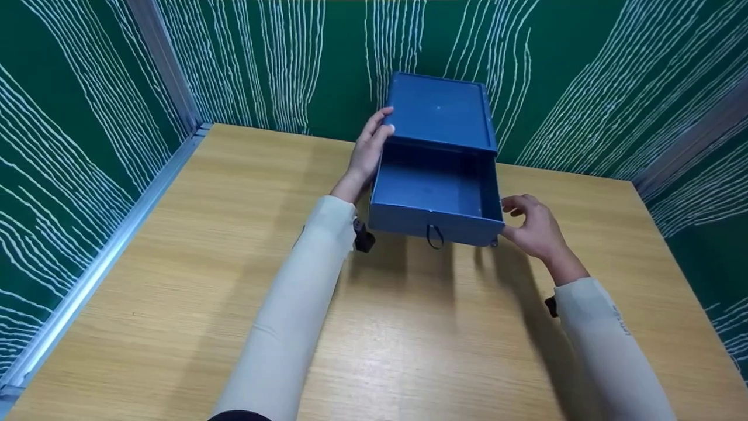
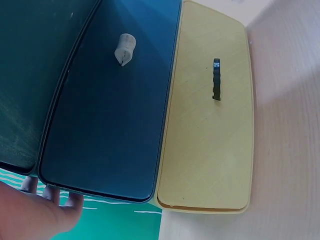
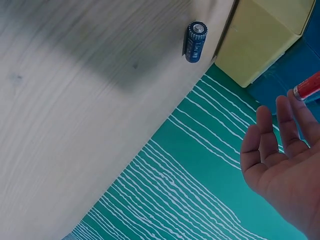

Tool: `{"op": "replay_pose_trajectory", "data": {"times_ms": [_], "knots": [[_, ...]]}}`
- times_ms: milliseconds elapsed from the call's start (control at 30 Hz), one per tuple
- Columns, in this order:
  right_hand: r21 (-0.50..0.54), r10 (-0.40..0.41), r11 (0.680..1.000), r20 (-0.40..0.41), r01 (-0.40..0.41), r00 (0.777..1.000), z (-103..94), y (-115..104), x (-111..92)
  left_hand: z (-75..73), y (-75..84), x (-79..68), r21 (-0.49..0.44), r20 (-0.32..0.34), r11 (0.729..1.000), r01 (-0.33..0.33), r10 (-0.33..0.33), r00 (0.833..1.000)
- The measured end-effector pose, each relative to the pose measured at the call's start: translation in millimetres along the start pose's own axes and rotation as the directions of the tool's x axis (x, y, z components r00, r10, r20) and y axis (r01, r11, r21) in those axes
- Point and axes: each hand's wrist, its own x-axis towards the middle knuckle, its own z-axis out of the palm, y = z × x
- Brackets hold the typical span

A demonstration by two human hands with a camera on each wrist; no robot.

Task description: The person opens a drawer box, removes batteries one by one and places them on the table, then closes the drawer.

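The red battery (image 3: 309, 86) is pinched by the right hand (image 1: 533, 225) at four o'clock from the drawer (image 1: 403, 219); a slack hold could drop it onto the worktop (image 1: 234, 193). The left hand (image 1: 366, 149) rests unclenched against the cabinet (image 1: 438, 117) at nine o'clock.

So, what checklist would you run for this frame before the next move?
1. Drawer open: ok, it is pulled out of the blue box.
2. Left hand on the box: ok, at its left side.
3. Right hand near the red cylinder: ok, fingertips at its end.
4. Firm pinch there: cannot tell, thumb hidden.
5. Dark battery on the table: ok.
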Motion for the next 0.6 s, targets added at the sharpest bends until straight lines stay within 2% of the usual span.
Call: {"op": "replay_pose_trajectory", "data": {"times_ms": [267, 600], "knots": [[-0.009, 0.014, 1.0, 0.02, -0.014, 1.0, 3.4, 3.1, 1.1, -1.1, -2.4, 1.5, 0.006, 0.0, 1.0, 0.021, -0.021, 1.0], [0.002, -0.013, 1.0, 0.017, 0.013, 1.0, 7.1, 5.2, 1.7, -1.0, -0.7, -0.7, 0.03, 0.01, 1.0, 0.0, -0.001, 1.0]]}}
